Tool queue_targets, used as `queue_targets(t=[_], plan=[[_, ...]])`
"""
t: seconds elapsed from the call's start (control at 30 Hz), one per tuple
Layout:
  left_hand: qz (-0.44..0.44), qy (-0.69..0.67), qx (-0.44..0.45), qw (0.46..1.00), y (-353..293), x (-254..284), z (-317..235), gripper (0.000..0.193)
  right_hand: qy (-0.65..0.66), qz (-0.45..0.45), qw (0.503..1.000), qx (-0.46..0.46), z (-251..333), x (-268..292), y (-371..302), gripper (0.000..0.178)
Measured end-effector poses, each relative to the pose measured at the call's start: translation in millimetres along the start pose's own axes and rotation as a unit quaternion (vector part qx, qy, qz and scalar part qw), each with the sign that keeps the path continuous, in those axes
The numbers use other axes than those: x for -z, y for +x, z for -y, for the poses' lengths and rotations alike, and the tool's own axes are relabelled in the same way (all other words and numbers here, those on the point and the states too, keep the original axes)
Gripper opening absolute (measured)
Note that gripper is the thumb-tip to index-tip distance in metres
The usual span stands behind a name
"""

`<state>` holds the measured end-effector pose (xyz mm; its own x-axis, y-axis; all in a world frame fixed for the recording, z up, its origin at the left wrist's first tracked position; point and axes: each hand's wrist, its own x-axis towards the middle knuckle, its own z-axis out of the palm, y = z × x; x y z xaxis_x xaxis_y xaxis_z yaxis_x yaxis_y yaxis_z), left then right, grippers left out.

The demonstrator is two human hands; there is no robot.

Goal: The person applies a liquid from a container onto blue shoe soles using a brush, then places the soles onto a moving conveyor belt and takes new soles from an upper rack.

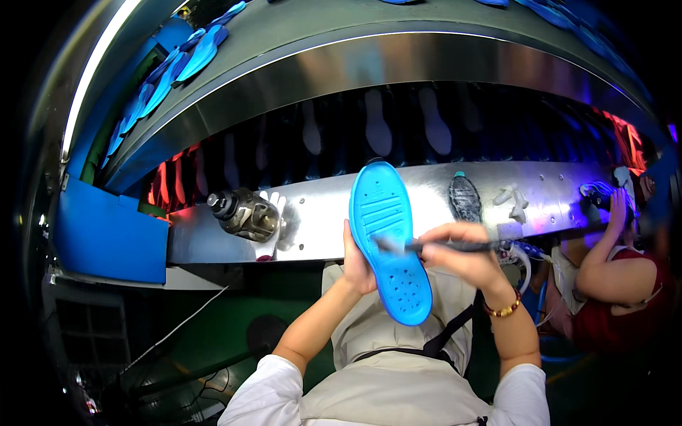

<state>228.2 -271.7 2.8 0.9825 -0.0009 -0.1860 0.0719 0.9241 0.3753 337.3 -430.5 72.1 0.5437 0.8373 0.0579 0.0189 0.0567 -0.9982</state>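
Note:
A bright blue shoe sole stands tilted in front of me, its grooved and dotted face toward me. My left hand grips its left edge, with the fingers partly hidden behind it. In my right hand is a dark-handled brush, closed between thumb and fingers. The brush's pale tip is smeared by motion and lies over the middle of the sole; whether it touches cannot be told.
On the metal bench are a dark-capped bottle, a white glove, a dark sole and white pieces. Behind runs a rack of hanging soles. Blue soles lie on the conveyor above. A co-worker sits at right.

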Motion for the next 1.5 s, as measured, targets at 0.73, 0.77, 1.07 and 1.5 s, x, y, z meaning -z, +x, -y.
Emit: queue_targets(t=[0.73,0.77,1.07,1.5], plan=[[-0.003,0.093,-0.22,0.971,9.1,-37.8,-16.2,0.105,-0.141,0.108,0.96,0.217,16.4,4.7,-5.1,0.02],[0.021,0.062,-0.245,0.967,9.0,-36.7,-20.0,0.105,-0.158,0.136,0.948,0.239,21.4,3.5,-9.0,0.02],[0.072,0.065,-0.273,0.957,7.7,-43.8,-41.1,0.097,-0.119,0.136,0.964,0.193,16.4,7.1,-23.1,0.024],[0.068,0.137,-0.231,0.961,3.7,-51.5,-57.4,0.1,0.153,0.102,0.978,0.095,-14.0,17.4,-24.3,0.023]])
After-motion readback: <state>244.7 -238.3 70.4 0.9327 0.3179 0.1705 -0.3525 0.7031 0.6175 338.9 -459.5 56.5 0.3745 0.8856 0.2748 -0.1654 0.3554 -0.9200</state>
